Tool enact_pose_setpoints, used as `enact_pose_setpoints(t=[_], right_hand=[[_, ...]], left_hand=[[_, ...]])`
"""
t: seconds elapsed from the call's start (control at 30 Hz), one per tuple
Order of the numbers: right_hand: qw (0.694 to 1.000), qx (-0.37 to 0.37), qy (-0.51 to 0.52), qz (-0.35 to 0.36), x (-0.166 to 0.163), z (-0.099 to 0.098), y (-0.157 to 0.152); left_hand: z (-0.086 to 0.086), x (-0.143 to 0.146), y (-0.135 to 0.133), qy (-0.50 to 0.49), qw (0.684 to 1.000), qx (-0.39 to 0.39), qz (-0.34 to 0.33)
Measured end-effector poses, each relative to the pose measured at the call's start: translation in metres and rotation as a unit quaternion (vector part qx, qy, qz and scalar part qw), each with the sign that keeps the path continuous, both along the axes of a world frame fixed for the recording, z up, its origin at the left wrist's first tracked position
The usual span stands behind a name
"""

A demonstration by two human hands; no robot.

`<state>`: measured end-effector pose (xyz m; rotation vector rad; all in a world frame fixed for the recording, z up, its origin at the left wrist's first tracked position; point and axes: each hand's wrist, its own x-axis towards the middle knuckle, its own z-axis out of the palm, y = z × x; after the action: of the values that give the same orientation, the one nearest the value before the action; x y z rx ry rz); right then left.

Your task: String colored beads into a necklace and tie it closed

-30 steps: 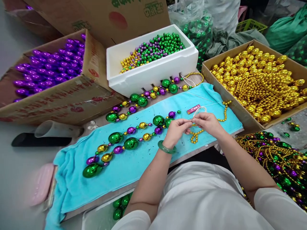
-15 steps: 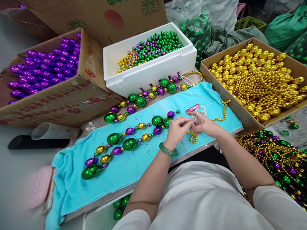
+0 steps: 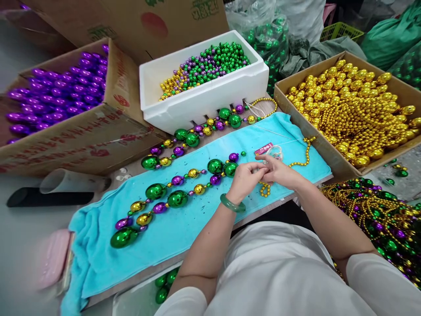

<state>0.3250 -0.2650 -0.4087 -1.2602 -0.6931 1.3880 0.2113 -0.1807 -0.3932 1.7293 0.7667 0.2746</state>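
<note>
My left hand (image 3: 245, 179), above a green bangle (image 3: 233, 203), is closed in a pinch, its fingertips meeting those of my right hand (image 3: 279, 171). The right hand's thumb and fingers are pinched too, with one finger stretched out to the left. Thin white string is between the fingertips, mostly hidden now. A bead necklace of green, purple and gold balls (image 3: 177, 199) lies in a long loop on the turquoise towel (image 3: 197, 228), its right end reaching the left hand. Small gold beads (image 3: 265, 189) hang below the fingers. Behind the hands are a pink card (image 3: 264, 149) and a white string loop (image 3: 278, 151).
A white foam box (image 3: 204, 98) of small beads stands behind another bead necklace (image 3: 192, 139). Cardboard boxes hold purple beads (image 3: 62, 94) and gold beads (image 3: 355, 109). Finished-looking strands (image 3: 378, 228) are heaped at right. A clear cup (image 3: 59, 181) lies at left.
The fingertips of both hands have drawn closer together, and the string between them is less visible. The view has shifted slightly; the necklaces lie as before.
</note>
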Motion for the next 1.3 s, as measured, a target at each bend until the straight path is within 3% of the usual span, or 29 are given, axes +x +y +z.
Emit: enact_pose_setpoints(t=[0.1, 0.2, 0.33, 0.53, 0.9, 1.1, 1.2, 1.3], right_hand=[[1.0, 0.006, 0.001, -0.005, 0.0, 0.002, 0.0], [1.0, -0.005, -0.013, -0.016, 0.002, 0.01, 0.0], [0.995, -0.011, -0.044, -0.084, 0.008, 0.017, -0.003], [0.985, -0.011, -0.082, -0.153, 0.012, 0.01, -0.005], [0.981, 0.024, -0.043, -0.19, 0.013, 0.013, -0.004], [0.991, 0.005, 0.029, -0.128, 0.016, 0.007, -0.006], [0.991, 0.014, -0.006, -0.132, 0.014, 0.007, -0.006], [0.986, 0.035, -0.057, -0.15, 0.01, 0.011, -0.005]], left_hand=[[0.0, 0.001, -0.002, -0.051, 0.991, -0.124, 0.023], [0.001, 0.0, -0.002, -0.072, 0.981, -0.172, 0.048], [0.001, -0.003, 0.003, -0.083, 0.979, -0.168, 0.078], [-0.001, -0.004, 0.006, -0.107, 0.984, -0.122, 0.067], [0.002, -0.005, 0.005, -0.088, 0.981, -0.168, 0.036], [0.003, -0.005, 0.007, -0.092, 0.977, -0.192, 0.022], [0.003, -0.004, 0.006, -0.084, 0.98, -0.18, 0.012], [0.002, -0.003, 0.005, -0.087, 0.97, -0.229, 0.004]])
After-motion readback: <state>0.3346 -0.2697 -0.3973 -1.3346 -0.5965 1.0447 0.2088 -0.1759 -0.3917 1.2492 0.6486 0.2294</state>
